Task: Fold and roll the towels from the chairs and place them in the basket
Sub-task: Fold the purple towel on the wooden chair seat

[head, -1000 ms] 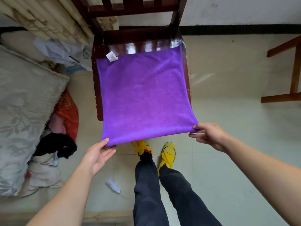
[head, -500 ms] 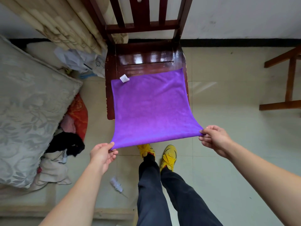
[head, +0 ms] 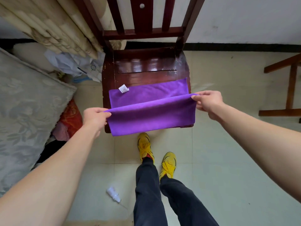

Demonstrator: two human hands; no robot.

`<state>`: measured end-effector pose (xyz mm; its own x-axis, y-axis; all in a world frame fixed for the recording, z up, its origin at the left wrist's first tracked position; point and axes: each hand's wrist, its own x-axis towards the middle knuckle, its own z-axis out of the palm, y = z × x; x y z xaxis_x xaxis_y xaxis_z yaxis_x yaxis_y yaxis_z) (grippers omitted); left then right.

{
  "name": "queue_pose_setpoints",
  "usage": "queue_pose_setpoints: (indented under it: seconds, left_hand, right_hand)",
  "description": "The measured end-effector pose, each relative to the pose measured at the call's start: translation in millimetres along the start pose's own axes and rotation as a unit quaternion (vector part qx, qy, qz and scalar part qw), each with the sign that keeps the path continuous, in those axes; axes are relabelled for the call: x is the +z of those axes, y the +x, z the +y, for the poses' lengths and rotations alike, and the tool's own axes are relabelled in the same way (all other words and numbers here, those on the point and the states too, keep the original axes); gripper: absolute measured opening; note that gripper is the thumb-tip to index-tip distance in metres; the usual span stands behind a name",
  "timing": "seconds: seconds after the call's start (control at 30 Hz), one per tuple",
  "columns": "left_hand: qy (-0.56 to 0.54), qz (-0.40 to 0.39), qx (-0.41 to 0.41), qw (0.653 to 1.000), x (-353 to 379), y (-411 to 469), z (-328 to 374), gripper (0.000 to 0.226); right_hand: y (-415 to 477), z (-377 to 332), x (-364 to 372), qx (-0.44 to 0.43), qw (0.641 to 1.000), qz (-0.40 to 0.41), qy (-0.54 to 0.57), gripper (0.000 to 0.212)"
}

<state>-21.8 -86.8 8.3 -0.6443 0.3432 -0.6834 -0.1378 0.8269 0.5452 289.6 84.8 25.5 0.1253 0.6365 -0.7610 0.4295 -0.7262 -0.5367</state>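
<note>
A purple towel lies on the seat of a dark wooden chair, its near half lifted and carried back over the far half. A white label shows at the towel's far left corner. My left hand pinches the raised left corner. My right hand pinches the raised right corner, slightly higher and farther. The fold hangs over the seat's front edge. No basket is in view.
A grey patterned cushion and a pile of clothes lie at the left, curtains above them. Another piece of wooden furniture stands at the right. A small plastic bottle lies on the tiled floor by my feet.
Both hands have lifted the towel's near edge and carried it up and forward over the seat, folding the towel. The view has tilted up, showing more of the chair back.
</note>
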Motion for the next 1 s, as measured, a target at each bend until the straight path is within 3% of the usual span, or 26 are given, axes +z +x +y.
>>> queue_pose_setpoints:
  seconds: [0.17, 0.27, 0.5, 0.77, 1.0]
  left_hand:
    - [0.083, 0.035, 0.043, 0.995, 15, 57, 24, 0.008]
    - [0.102, 0.029, 0.049, 0.993, 23, 79, 29, 0.016]
    - [0.133, 0.049, 0.103, 0.984, 41, 113, 40, 0.009]
    - [0.216, 0.038, 0.203, 0.954, 49, 138, 53, 0.020]
    - [0.229, 0.084, 0.184, 0.952, 56, 143, 67, 0.026]
  right_hand:
    - [49, -22, 25, -0.048, 0.993, 0.047, -0.101, 0.029]
    - [70, -22, 34, -0.057, 0.984, 0.076, -0.152, 0.032]
    - [96, -22, 50, -0.115, 0.957, 0.121, -0.236, 0.015]
    - [106, -36, 64, -0.151, 0.918, 0.143, -0.338, 0.029]
    - [113, -45, 68, -0.130, 0.901, 0.166, -0.380, 0.032]
